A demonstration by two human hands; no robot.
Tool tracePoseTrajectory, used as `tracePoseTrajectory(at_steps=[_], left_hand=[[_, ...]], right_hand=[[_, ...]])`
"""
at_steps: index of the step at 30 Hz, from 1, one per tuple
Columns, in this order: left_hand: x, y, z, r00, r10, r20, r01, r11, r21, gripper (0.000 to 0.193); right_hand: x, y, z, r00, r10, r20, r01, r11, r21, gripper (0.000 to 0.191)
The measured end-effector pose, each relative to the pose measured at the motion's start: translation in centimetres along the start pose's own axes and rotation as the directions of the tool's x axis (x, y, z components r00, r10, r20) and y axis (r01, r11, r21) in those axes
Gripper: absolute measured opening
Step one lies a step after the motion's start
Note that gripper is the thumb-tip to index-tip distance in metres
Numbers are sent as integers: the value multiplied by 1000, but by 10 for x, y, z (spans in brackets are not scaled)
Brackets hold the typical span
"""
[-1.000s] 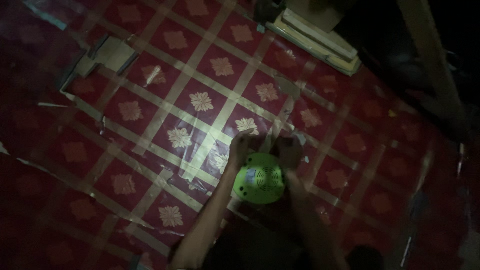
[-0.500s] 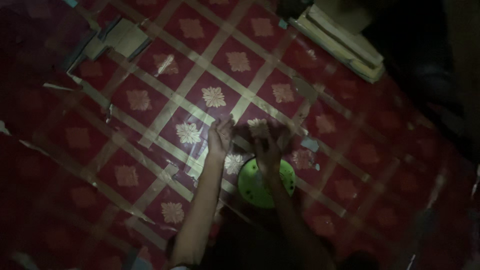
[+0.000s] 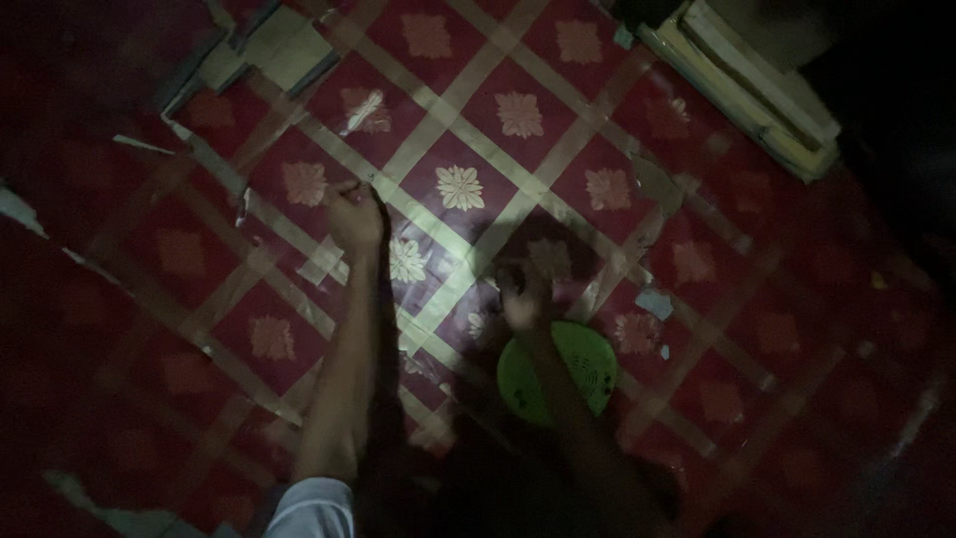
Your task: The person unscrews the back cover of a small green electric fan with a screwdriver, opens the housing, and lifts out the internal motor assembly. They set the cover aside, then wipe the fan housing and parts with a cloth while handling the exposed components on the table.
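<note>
Green plastic plate (image 3: 576, 369) is lying on the red patterned floor (image 3: 697, 259). Just above its upper-left rim, the right hand (image 3: 522, 299) is hovering, blurred, grip unreadable. Well up-left of the plate, the left hand (image 3: 356, 214) is curling closed against the floor.

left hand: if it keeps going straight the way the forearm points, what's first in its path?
The left hand points up the picture, across the red patterned floor covering. Nothing stands in that line; it would only cross bare covering, with the flat cardboard piece lying off to its left. The light is dim, so depth is uncertain.
</note>
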State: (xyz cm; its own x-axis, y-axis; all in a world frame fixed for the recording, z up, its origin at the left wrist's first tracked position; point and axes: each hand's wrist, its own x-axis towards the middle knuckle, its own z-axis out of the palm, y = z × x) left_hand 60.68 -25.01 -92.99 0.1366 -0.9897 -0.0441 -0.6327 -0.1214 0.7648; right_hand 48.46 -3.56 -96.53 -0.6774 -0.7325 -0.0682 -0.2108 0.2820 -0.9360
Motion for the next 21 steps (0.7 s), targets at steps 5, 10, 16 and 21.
tracePoseTrajectory(at_steps=[5,10,16,21], left_hand=[[8,4,2,995,71,64,-83,972,221,42],[11,-11,13,972,214,101,-231,949,216,30],[-13,-14,22,961,268,62,-273,958,91,29],[-93,-5,34,941,250,226,-216,963,-163,29]], right_hand=[[-2,20,1,999,30,-20,-28,996,86,14],[-13,26,-12,978,210,-10,-207,968,140,18],[-35,22,-49,981,174,-83,-171,984,45,21],[-77,45,-77,946,259,-194,-229,960,163,18]])
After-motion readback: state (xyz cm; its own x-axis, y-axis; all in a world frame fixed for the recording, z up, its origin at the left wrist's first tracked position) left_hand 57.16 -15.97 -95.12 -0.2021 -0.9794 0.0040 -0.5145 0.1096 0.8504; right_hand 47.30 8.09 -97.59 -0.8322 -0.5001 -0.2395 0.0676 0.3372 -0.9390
